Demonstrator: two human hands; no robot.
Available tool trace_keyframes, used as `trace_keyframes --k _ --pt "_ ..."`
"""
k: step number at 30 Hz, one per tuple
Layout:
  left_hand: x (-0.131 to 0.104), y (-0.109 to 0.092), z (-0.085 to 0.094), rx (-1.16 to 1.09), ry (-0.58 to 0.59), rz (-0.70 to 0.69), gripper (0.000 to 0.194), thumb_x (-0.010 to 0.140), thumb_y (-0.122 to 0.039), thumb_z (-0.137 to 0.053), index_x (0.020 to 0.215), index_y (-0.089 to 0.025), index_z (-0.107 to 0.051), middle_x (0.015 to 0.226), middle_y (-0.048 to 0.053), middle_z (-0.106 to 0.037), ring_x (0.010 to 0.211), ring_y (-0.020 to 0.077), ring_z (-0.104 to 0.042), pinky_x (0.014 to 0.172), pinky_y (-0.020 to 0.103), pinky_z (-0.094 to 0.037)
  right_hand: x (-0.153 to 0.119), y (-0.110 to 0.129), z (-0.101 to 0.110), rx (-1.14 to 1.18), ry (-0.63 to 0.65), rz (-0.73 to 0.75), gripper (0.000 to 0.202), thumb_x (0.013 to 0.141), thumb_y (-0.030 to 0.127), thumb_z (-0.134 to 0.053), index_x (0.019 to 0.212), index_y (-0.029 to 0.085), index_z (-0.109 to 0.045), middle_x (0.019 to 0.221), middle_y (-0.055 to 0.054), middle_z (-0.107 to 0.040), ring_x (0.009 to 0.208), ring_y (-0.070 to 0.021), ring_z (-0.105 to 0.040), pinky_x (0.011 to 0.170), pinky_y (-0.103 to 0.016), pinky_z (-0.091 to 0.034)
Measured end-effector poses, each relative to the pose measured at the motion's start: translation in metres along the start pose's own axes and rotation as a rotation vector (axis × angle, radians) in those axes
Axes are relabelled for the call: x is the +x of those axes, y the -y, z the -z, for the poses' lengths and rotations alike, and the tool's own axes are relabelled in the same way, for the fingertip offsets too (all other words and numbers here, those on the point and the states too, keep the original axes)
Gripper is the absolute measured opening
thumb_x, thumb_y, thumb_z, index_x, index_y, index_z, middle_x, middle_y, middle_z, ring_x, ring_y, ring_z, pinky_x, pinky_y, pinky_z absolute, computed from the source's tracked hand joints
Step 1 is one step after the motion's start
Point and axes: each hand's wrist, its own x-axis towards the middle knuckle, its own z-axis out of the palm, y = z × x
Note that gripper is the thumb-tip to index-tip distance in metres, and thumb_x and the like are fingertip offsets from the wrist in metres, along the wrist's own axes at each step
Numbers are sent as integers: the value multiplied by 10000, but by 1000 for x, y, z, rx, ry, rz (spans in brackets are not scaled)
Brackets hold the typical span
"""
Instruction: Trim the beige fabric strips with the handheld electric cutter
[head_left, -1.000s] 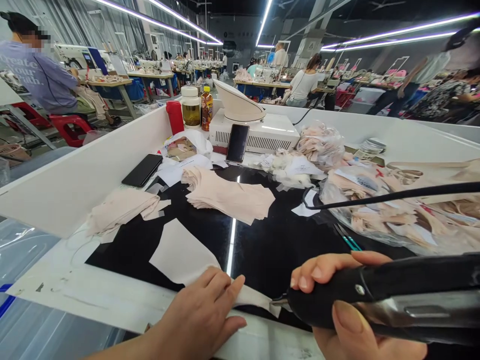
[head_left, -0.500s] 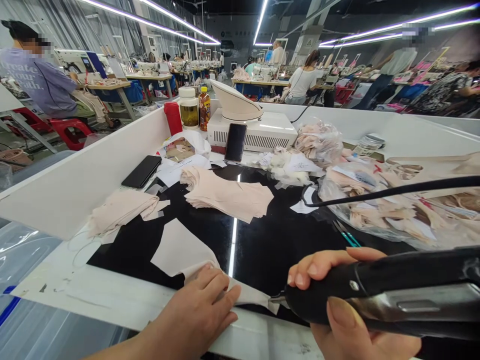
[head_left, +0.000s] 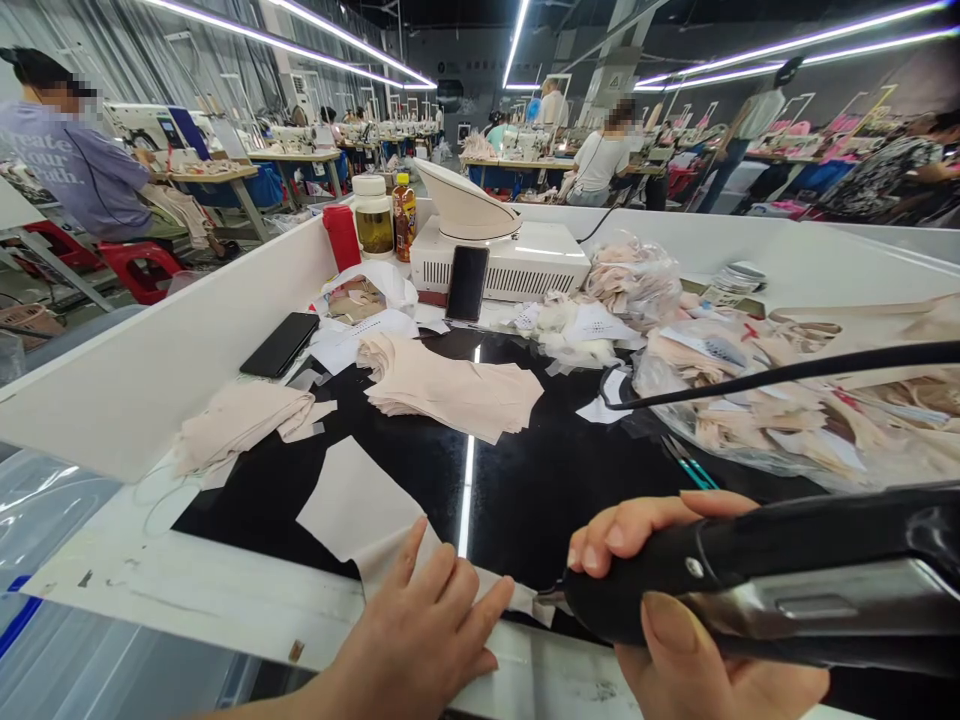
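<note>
My left hand (head_left: 431,615) lies with its fingers spread on a pale beige fabric piece (head_left: 360,500), pressing it near the table's front edge. In my right hand (head_left: 697,640) is a black hand tool (head_left: 750,580) with a silver lever along its side, the fingers wrapped round its body. Its small metal tip touches the narrow right end of the fabric, and a black cable (head_left: 787,375) runs above it. Beyond my hands, a stack of cut beige pieces (head_left: 457,385) rests on the black work surface (head_left: 405,465). A smaller stack (head_left: 244,420) sits to its left.
Green-handled tweezers (head_left: 690,463) lie right of centre, near a large plastic bag of fabric pieces (head_left: 765,400). A phone (head_left: 468,285) leans against a white machine (head_left: 502,260). Another dark phone (head_left: 280,345) lies by the left white wall (head_left: 172,370). People sit at sewing machines behind.
My left hand has moved slightly right and its fingers have spread out over the fabric. The tool's tip stays at the fabric's right end; the whole view has shifted slightly.
</note>
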Motion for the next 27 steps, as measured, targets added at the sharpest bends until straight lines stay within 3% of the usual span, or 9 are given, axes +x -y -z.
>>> trace_keyframes --k 4,14,27 --pt "-3 -2 2 49 -10 -14 502 1031 -625 -639 1356 -243 -651 1028 25 -698 1043 251 -597 1190 507 -306 0 0 1 7 3 -2 380 892 342 -840 1200 266 -632 799 8 -674 624 -173 -653 571 -337 -618" --pt "-4 -9 4 92 72 -29 516 1047 -625 -612 1417 -268 -648 1081 54 -731 1062 282 -648 1049 520 -486 9 4 -1 41 -3 -58 369 859 334 -863 1149 267 -646 769 21 -668 600 -173 -644 543 -345 -616" --pt "-4 -13 2 110 44 -8 480 1078 -604 -556 1420 -279 -646 1076 47 -723 1097 284 -613 1073 519 -440 13 -1 -12 91 29 -62 365 869 342 -847 1148 248 -633 790 29 -672 607 -149 -649 540 -305 -606"
